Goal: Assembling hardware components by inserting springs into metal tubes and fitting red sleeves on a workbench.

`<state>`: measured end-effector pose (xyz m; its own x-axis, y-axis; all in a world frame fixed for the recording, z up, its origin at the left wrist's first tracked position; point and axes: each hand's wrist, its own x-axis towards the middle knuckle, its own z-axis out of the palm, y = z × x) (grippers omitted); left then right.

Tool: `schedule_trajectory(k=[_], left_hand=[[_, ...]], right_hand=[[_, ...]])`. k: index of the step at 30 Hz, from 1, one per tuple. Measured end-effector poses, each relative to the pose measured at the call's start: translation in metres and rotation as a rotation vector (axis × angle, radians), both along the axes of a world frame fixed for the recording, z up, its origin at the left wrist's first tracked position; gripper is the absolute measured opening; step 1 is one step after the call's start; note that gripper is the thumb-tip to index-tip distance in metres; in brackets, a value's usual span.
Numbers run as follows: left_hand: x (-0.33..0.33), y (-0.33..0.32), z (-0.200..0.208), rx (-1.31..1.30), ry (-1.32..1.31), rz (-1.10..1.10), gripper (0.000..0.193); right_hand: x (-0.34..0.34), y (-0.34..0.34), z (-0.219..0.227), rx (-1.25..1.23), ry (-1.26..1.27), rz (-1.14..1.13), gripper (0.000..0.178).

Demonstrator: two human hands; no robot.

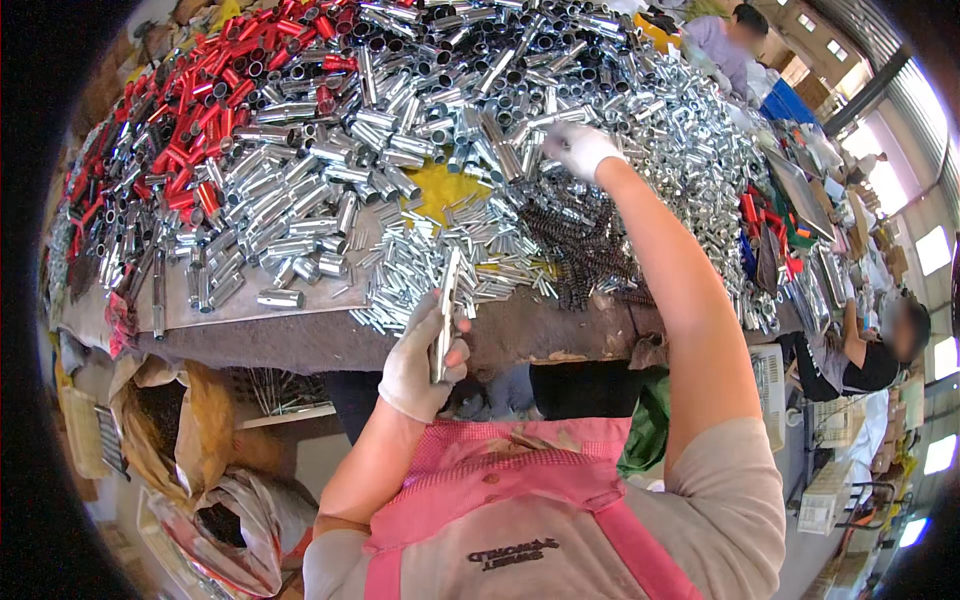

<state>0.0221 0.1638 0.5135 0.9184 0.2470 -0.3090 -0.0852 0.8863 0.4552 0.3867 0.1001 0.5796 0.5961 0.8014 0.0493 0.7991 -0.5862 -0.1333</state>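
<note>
My left hand (416, 362), in a white glove, is closed around a slim silver metal piece (446, 318) held nearly upright at the table's front edge. Its exact kind I cannot make out. My right hand (580, 150), gloved too, reaches far over the heap, above shiny metal tubes and small silver fittings (690, 190). Motion smears its fingers, so whether they hold anything does not show. Between the hands lie short thin metal pins (450, 250) and a pile of dark coil springs (580, 245). Larger silver sockets (300, 205) spread to the left.
Red tubes (215, 120) cover the far left of the table (260, 335). Open sacks (165, 420) stand below on the left. A green bag (645, 425) hangs near my right side. Other people (725, 45) are at the far right and at the right (870, 350), beside crates (825, 495).
</note>
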Motion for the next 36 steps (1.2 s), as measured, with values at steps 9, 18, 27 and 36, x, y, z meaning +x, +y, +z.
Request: schedule_trajectory(k=[9,18,27,36], left_hand=[[-0.005,0.009,-0.004,0.018,-0.031,-0.103,0.034],[-0.006,0.004,-0.002,0.061,0.031,-0.069,0.036],[-0.009,0.007,-0.003,0.221,0.054,-0.062,0.034],[-0.014,0.02,-0.014,0.208,0.022,-0.105,0.036]], right_hand=[[-0.036,-0.018,-0.009,-0.152,-0.088,0.367,0.046],[-0.029,-0.039,0.002,0.1,-0.37,0.209,0.039],[-0.012,-0.054,0.02,0.349,0.167,-0.092,0.041],[-0.117,-0.058,0.043,0.428,0.72,0.205,0.025]])
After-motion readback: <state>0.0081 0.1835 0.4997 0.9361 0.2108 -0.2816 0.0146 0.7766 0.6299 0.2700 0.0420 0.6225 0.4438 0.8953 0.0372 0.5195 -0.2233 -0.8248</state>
